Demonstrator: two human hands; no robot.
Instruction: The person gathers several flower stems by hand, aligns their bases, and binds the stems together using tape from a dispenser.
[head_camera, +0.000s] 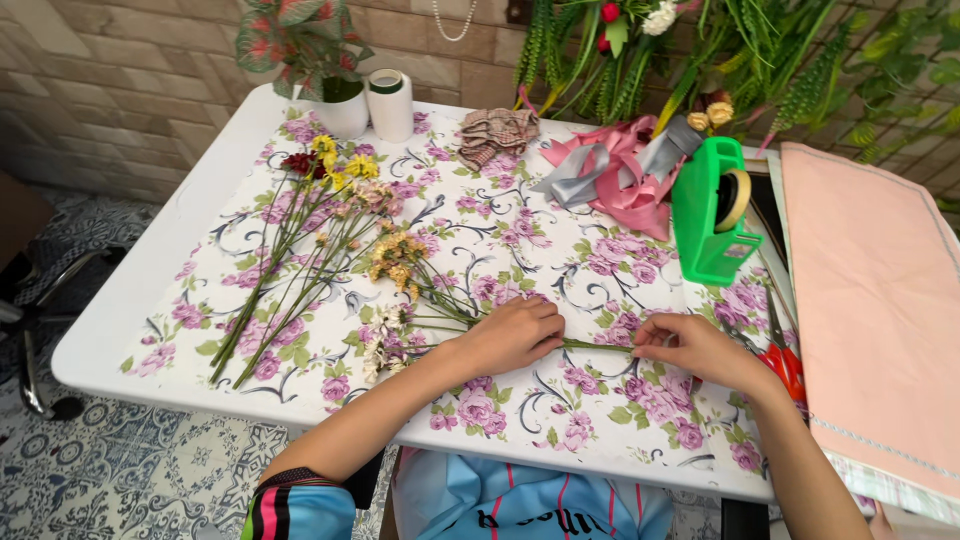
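Observation:
My left hand lies closed over a small bunch of flower stems with yellow and white blooms, pressing it to the floral tablecloth. My right hand pinches the cut ends of the same green stems near the table's right side. A second bunch of long-stemmed red, yellow and pink flowers lies loose to the left, apart from both hands.
A green tape dispenser, pink and grey ribbons, a checked cloth, a potted plant and a white tape roll stand at the back. Red scissors and pink paper sheets lie right.

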